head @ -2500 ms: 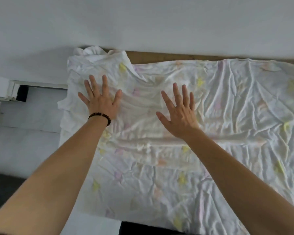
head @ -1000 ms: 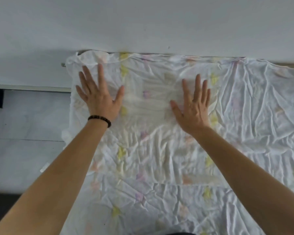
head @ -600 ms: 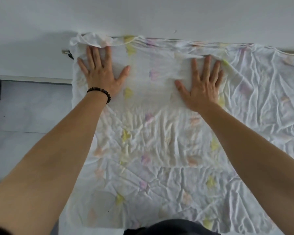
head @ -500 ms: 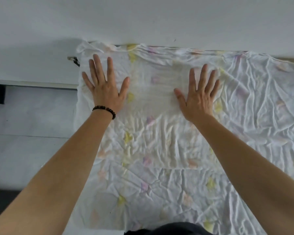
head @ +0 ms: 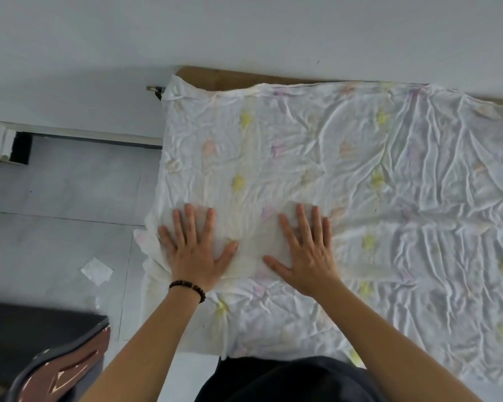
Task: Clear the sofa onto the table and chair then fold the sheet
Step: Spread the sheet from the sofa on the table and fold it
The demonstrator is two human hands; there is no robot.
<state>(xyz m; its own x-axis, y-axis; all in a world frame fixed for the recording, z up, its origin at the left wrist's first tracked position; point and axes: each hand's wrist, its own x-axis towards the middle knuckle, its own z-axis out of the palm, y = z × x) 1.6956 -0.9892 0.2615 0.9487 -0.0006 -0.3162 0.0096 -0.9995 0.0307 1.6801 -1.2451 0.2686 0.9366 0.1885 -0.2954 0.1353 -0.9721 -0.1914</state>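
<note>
A wrinkled white sheet point(head: 375, 181) with faint yellow and pink prints lies spread flat over the sofa seat, doubled into layers at its left end. My left hand point(head: 193, 250), with a dark bead bracelet at the wrist, presses flat on the sheet near its left edge, fingers straight and spread. My right hand point(head: 305, 253) presses flat beside it, a palm's width to the right. A strip of brown sofa point(head: 218, 76) shows at the back along the wall.
A white wall rises behind the sofa. Grey floor tiles point(head: 58, 198) lie to the left, with a small white scrap of paper point(head: 97, 270) on them. A dark chair with a reddish-brown part point(head: 61, 369) sits at the lower left. My dark clothing fills the bottom middle.
Both hands have slid back from the sheet's far edge by the wall to its near left part, still flat. The back left corner now lies smoother, and the brown sofa strip shows again.
</note>
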